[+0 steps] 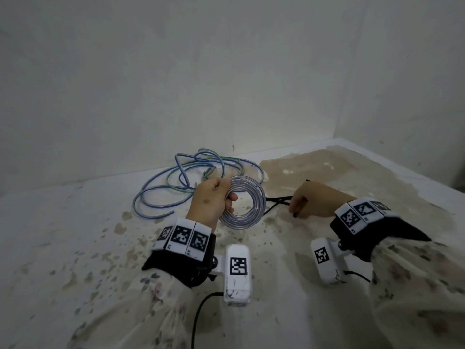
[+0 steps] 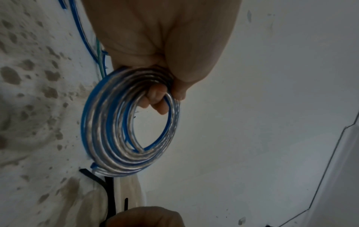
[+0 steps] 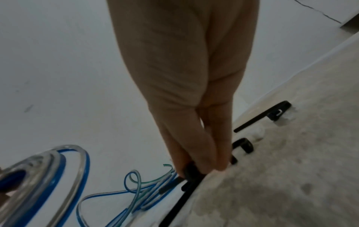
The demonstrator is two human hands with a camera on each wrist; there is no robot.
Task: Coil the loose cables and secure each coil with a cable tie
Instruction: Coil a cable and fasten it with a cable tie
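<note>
My left hand [image 1: 216, 197] grips a neat coil of clear-and-blue cable [image 1: 247, 206], held upright just above the stained surface; in the left wrist view the coil [image 2: 116, 138] hangs from my curled fingers [image 2: 157, 99]. To its right, my right hand [image 1: 305, 201] pinches a black cable tie [image 1: 276, 201] lying on the surface; the right wrist view shows the fingertips [image 3: 205, 162] closed on the tie [image 3: 186, 184]. Loose blue and green cables [image 1: 186, 180] lie tangled behind the coil near the wall.
Other black cable ties [image 3: 260, 118] lie on the surface beyond my right hand. White walls [image 1: 226, 71] meet in a corner at the back right. The surface [image 1: 75, 248] is white with brown stains, with a large stained patch [image 1: 352, 172] under the right hand.
</note>
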